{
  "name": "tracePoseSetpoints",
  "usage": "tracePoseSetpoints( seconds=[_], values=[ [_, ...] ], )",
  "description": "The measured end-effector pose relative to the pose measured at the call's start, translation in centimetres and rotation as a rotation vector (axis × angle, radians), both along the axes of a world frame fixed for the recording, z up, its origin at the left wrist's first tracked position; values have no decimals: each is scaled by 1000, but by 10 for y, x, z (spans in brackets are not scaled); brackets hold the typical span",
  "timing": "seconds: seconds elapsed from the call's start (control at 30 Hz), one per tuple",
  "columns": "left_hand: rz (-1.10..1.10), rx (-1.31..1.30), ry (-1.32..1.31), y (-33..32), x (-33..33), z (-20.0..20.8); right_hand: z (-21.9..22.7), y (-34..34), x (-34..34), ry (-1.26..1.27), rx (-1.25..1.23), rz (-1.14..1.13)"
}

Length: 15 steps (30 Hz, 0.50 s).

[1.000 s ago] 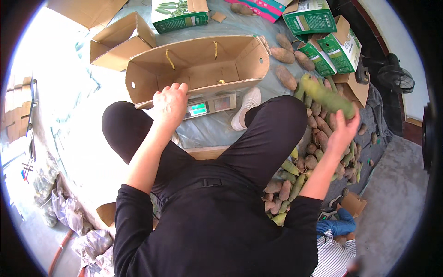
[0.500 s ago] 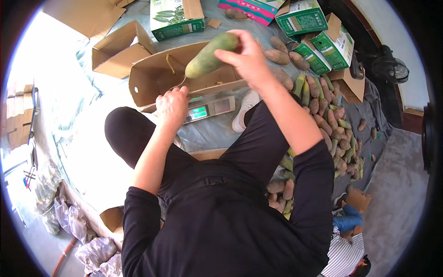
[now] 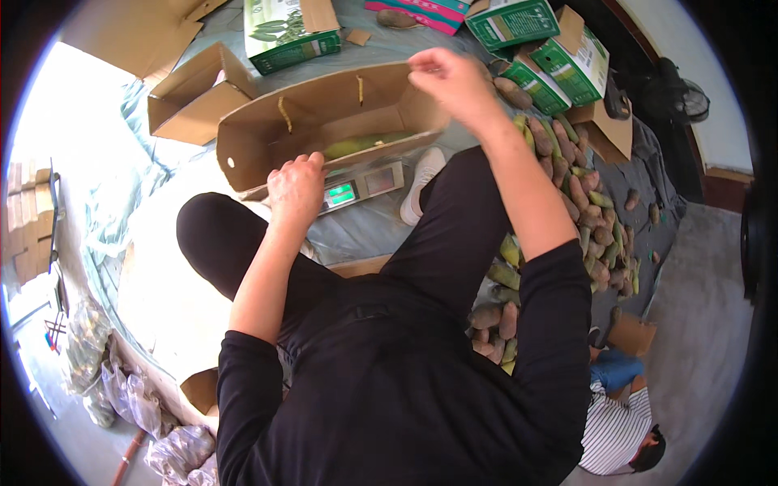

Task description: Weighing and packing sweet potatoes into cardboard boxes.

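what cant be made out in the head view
Head view, now:
Long green vegetable: underside, hidden by the near wall of the long brown cardboard box.
Bare left hand: palm, hidden by its back.
Grey rectangular scale: far part, covered by the box.
Pink-and-teal cardboard carton: upper part, cut by the top edge.

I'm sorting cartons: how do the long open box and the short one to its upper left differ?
The long box shows yellow cords; the short box shows none. The left hand rests on the long box's rim, while the short box stands untouched. Both are open brown cardboard.
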State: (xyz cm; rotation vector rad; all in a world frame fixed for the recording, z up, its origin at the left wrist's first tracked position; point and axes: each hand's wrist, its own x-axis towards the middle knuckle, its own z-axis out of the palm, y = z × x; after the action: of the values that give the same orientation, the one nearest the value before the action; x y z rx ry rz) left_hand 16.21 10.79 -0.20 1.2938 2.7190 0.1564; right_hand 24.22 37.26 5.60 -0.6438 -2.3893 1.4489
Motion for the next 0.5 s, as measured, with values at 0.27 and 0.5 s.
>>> tracePoseSetpoints(
  seconds=[0.27,0.5],
  values=[
    [7,-50,24,-3,2,-3,-44,73,169,-91,-143,-522],
    [-34,-31,12,10,10,0,-259,8,387,-999,618,-82]
  ],
)
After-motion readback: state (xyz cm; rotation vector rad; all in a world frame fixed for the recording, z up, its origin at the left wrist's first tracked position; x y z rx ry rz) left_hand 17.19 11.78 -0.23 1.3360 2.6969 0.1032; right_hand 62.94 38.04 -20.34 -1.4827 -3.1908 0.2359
